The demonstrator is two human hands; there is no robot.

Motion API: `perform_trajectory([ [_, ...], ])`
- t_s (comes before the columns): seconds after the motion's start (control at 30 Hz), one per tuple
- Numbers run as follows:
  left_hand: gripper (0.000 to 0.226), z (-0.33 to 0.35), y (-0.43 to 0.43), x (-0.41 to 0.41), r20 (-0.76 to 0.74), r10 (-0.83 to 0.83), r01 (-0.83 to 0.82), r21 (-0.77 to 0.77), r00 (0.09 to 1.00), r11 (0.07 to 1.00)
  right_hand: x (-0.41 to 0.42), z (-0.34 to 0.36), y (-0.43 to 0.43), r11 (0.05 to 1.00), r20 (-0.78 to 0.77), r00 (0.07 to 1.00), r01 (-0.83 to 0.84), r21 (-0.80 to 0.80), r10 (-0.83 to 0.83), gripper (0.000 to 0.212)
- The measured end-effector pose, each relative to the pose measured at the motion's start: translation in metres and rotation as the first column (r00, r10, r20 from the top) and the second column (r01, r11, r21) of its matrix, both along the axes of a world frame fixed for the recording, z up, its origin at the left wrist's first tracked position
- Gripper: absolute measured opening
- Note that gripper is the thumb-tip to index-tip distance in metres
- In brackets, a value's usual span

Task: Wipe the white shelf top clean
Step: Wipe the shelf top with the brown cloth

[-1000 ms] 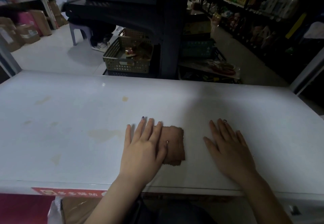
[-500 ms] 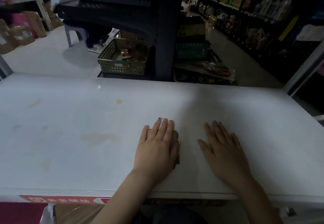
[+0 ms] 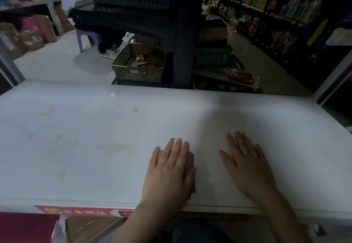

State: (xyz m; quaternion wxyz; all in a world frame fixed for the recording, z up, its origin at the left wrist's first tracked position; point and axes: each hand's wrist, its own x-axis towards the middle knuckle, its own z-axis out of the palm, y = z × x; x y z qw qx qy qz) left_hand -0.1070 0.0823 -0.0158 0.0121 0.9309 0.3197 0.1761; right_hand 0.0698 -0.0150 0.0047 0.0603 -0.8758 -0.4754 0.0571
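Note:
The white shelf top (image 3: 95, 128) spans the view, with yellowish stains (image 3: 114, 147) left of centre and a small brown spot (image 3: 135, 110) farther back. My left hand (image 3: 169, 170) lies flat, fingers together, pressing down on a brown cloth (image 3: 192, 172); only a thin strip of the cloth shows along the hand's right edge. My right hand (image 3: 247, 164) rests flat on the bare shelf top to the right, fingers slightly spread, holding nothing.
Beyond the far edge stand a dark plastic rack (image 3: 133, 14) and an olive basket (image 3: 139, 65) with packets. A person sits on a stool (image 3: 85, 39) at back left. Stocked shelves (image 3: 276, 14) line the right. A red label (image 3: 76, 211) runs along the front edge.
My left hand slid to the right over the cloth, which is now almost fully covered. My right hand stayed in place.

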Motion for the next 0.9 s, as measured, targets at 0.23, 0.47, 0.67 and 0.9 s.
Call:
perform_trajectory([
  [0.23,0.055,-0.001,-0.004,-0.009,-0.002,0.0,0.0,-0.027,1.0,1.0,0.001,-0.001,0.001,1.0,0.006,1.0,0.002,-0.004,-0.002,0.077],
  [0.47,0.055,0.0,-0.002,-0.01,-0.011,-0.003,0.003,-0.032,1.0,0.999,0.0,0.001,0.001,1.0,0.011,1.0,0.003,-0.013,-0.003,0.078],
  [0.67,0.055,-0.001,0.002,-0.008,-0.017,-0.021,0.02,-0.039,1.0,0.999,-0.001,0.001,0.001,1.0,0.014,1.0,0.002,-0.014,-0.002,0.078],
  [0.9,0.055,0.0,0.015,-0.002,-0.032,-0.014,0.012,-0.054,0.999,0.998,0.0,0.001,0.001,1.0,0.004,1.0,0.008,-0.005,-0.008,0.076],
])
